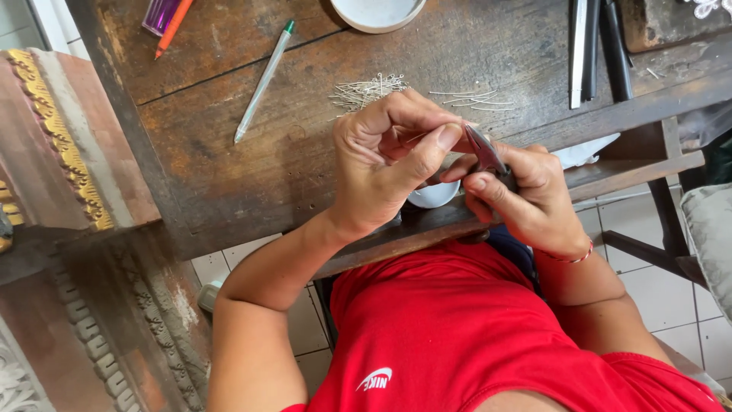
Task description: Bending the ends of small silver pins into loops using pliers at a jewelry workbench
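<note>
Nearest the camera is a red shirt, and from it two bare forearms reach up to the edge of the wooden workbench. The right hand, with a red-and-white bracelet at the wrist, is wrapped around a pair of small pliers — fingers closed on the handles, nose pointing up and left toward the other hand. The left hand meets it there, thumb and forefinger pinched together just at the plier tip. A thin metal pin seems to sit in that pinch, but it is too fine to make out clearly. So the work lies between the two hands, the left one closer to it, the pliers coming in from the right on a slanted line.

Under the hands, one small white dish peeks out. Beyond the knuckles — two scatters of silver headpins: a thick heap and a thinner spread, too many to count. Further left lies one pen with a green cap. At the far edge sit one white bowl, an orange pencil and a cluster of dark tools.
</note>
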